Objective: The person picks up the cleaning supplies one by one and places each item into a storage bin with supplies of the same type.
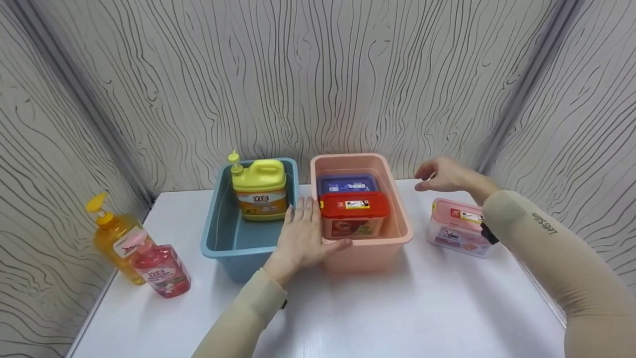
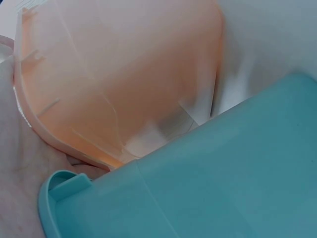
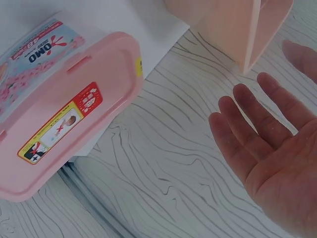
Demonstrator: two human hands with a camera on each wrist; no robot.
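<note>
My left hand (image 1: pixel 302 238) lies with straight fingers on the neighbouring rims of a blue bin (image 1: pixel 213 238) and a pink bin (image 1: pixel 401 219). Inside the pink bin are a red-lidded box (image 1: pixel 355 214) and, behind it, a blue-lidded box (image 1: pixel 348 184). A yellow pump jug (image 1: pixel 261 191) stands in the blue bin. My right hand (image 1: pixel 444 174) hovers in the air right of the pink bin, fingers loosely bent around nothing. Below its wrist, a pink-lidded OMO box (image 1: pixel 457 226) stands on the table; the right wrist view shows its lid (image 3: pixel 74 119) close by.
At the table's left side stand an amber pump bottle (image 1: pixel 117 238) and a pink-red pump bottle (image 1: pixel 161 271), close together. Wood-patterned panels (image 1: pixel 298 74) enclose the white table (image 1: pixel 377 313) at the back and both sides.
</note>
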